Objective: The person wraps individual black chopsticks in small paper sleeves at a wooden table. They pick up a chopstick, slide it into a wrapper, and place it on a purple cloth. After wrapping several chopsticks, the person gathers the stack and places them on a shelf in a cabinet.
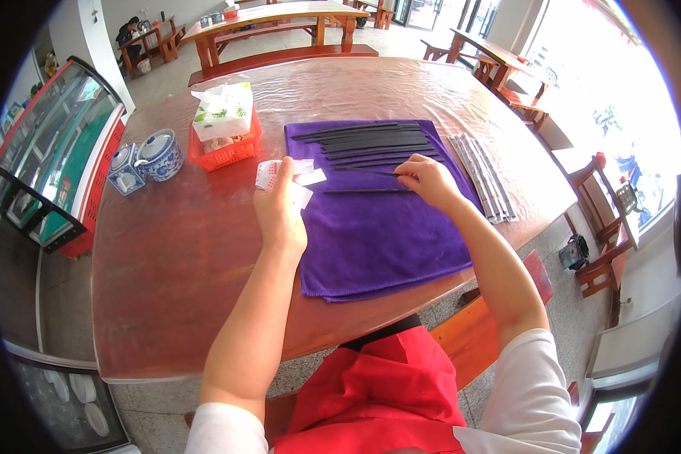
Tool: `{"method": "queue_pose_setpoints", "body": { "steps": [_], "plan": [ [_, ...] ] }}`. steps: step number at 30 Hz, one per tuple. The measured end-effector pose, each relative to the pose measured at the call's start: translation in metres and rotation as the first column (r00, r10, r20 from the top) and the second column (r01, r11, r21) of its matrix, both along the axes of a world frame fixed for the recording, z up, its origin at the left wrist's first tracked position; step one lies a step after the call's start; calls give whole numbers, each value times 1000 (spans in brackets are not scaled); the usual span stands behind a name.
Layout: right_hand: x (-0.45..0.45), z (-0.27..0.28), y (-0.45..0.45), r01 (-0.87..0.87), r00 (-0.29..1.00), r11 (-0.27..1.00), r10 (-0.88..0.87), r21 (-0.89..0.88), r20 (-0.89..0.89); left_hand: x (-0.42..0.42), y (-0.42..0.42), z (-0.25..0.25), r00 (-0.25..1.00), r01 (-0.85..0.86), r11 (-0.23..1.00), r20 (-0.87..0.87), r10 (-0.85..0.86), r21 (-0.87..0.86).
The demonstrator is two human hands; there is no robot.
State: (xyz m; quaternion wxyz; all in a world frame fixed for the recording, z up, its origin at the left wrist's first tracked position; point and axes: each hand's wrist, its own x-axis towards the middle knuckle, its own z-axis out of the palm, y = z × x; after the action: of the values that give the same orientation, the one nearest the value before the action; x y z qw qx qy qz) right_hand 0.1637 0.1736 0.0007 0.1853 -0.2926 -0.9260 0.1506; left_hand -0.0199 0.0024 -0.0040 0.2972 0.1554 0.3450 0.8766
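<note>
My left hand (pixel 280 211) is closed around several white paper sleeves (pixel 268 173) with red print, above the left edge of a folded purple cloth (pixel 386 244). Over the cloth, my right hand (pixel 428 180) pinches the right end of a thin black chopstick (pixel 369 171). Another black chopstick (pixel 363 191) lies just nearer to me, its right end under my hand. Beyond them, several black chopsticks (pixel 374 139) lie side by side across the cloth's far part. Wrapped sticks in printed sleeves (pixel 481 176) lie in a row at the cloth's right edge.
A red plastic basket (pixel 227 158) with a tissue pack (pixel 223 113) stands at the back left, beside blue and white porcelain jars (pixel 160 156). The table (pixel 176 272) has a clear plastic cover. Wooden benches, a glass display case (pixel 62 153) and a distant seated person surround it.
</note>
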Motion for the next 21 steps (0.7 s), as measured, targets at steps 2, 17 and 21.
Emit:
{"method": "queue_pose_setpoints", "body": {
  "steps": [2, 17, 21],
  "plan": [
    [-3, -2, 9, -89, 994, 993, 84, 75, 64, 0, 1, -1, 1000, -9, 1000, 13, 10, -17],
    [-16, -3, 35, -137, 961, 932, 43, 335, 274, 0, 1, 1, 999, 11, 1000, 44, -11, -10],
    [-6, -3, 13, -61, 998, 956, 57, 287, 21, 0, 3, 1, 996, 25, 1000, 80, -24, -16]
  ]
}}
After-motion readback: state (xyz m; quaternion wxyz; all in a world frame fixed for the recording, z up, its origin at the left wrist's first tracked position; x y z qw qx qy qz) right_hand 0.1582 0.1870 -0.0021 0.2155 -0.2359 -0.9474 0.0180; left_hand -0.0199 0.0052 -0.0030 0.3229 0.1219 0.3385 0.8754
